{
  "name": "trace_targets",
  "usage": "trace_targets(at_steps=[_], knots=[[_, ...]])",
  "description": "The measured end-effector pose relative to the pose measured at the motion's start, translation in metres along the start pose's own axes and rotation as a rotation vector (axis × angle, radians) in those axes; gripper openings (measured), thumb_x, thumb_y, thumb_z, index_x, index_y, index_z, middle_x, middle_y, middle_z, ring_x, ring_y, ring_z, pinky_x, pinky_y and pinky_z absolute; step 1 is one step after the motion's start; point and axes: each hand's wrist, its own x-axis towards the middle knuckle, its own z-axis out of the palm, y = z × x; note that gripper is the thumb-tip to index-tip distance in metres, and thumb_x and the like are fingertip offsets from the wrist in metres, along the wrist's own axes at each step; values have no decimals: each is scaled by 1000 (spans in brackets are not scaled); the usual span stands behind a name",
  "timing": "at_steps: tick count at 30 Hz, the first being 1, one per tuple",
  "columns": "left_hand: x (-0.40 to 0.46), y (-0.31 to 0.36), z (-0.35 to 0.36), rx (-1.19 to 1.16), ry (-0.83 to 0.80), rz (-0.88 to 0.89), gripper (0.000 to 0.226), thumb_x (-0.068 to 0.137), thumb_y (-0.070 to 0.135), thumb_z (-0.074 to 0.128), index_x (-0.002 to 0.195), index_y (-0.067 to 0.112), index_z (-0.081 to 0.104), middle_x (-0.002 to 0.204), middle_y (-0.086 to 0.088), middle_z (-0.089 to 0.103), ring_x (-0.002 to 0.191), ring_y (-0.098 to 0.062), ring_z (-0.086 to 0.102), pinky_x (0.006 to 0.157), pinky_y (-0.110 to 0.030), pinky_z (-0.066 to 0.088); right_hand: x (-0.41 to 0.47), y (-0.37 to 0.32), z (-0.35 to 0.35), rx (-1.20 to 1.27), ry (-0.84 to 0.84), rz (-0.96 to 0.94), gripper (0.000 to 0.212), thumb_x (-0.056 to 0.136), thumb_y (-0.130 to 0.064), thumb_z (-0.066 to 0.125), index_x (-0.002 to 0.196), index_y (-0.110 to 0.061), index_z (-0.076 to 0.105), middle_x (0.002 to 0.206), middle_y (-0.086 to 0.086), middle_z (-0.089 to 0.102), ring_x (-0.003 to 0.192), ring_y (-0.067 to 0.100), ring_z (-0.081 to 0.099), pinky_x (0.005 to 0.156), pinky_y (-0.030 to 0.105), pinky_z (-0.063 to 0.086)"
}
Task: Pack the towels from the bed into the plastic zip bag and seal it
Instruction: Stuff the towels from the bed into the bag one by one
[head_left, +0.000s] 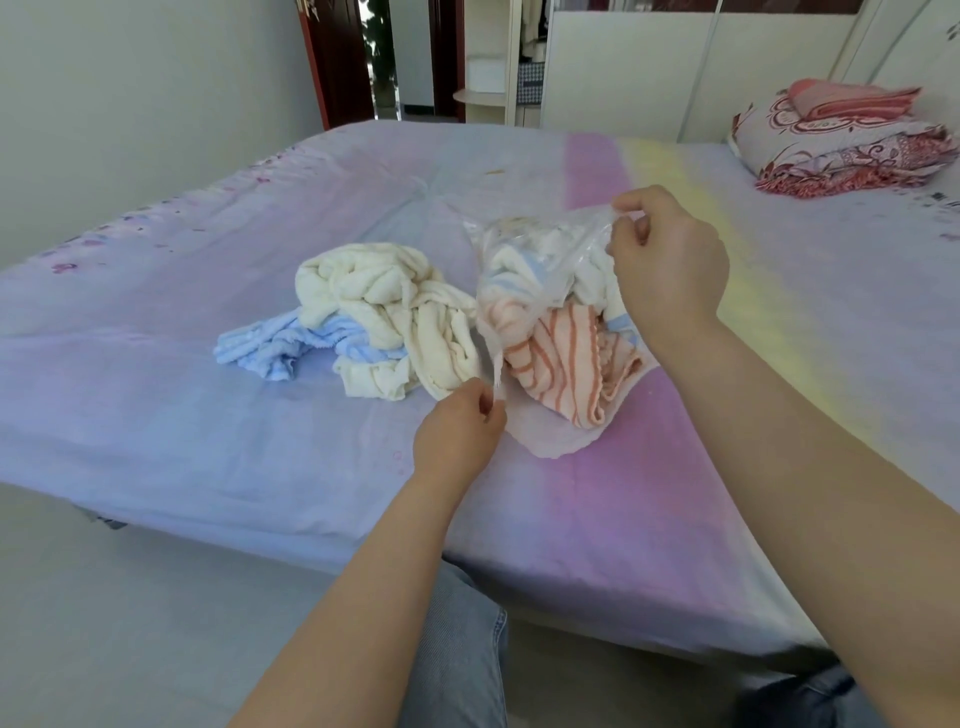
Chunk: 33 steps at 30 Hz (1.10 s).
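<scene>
A clear plastic zip bag (540, 260) lies on the bed (156, 415), partly stuffed with towels. An orange-striped towel (566, 364) spills out of its mouth toward me. My right hand (667, 265) pinches the bag's far upper edge. My left hand (460, 434) pinches the near edge of the bag's opening. To the left of the bag lies a crumpled cream towel (384, 317) on top of a light blue towel (270, 345), both loose on the sheet.
A folded red-patterned quilt with a pink pillow (852, 140) sits at the bed's far right corner. The bed's near edge runs just in front of my knees. A doorway and shelves stand beyond the bed.
</scene>
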Motion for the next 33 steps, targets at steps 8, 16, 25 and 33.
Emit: trace_targets(at_steps=[8, 16, 25, 33], knots=[[37, -21, -25, -155, 554, 44, 45, 93, 29, 55, 135, 15, 46, 146, -6, 41, 128, -28, 43, 99, -44, 43, -74, -10, 17, 113, -289, -102, 39, 92, -27, 51, 129, -26, 39, 104, -3, 67, 74, 24, 65, 67, 37, 48], [118, -45, -77, 455, 185, -172, 79, 86, 25, 62, 152, 16, 18, 136, -12, 49, 122, -35, 43, 91, -45, 39, -126, 5, 24, 273, -505, -32, 35, 92, -22, 51, 119, -38, 35, 105, -24, 62, 71, 1, 63, 62, 28, 43], [21, -32, -56, -71, 651, -24, 35, 77, 27, 53, 106, 9, 59, 134, -15, 48, 122, -36, 43, 97, -39, 33, -146, -2, 21, 760, -557, 388, 16, 97, -17, 51, 108, -27, 55, 100, -1, 72, 71, 13, 71, 67, 32, 56], [-80, 27, -15, -269, -263, 97, 48, 81, 45, 64, 122, 24, 50, 113, 8, 63, 104, -9, 61, 86, -28, 51, -162, 2, 18, 1191, -698, 698, 49, 88, -17, 65, 133, -26, 52, 126, 0, 66, 113, 18, 64, 93, 38, 52]])
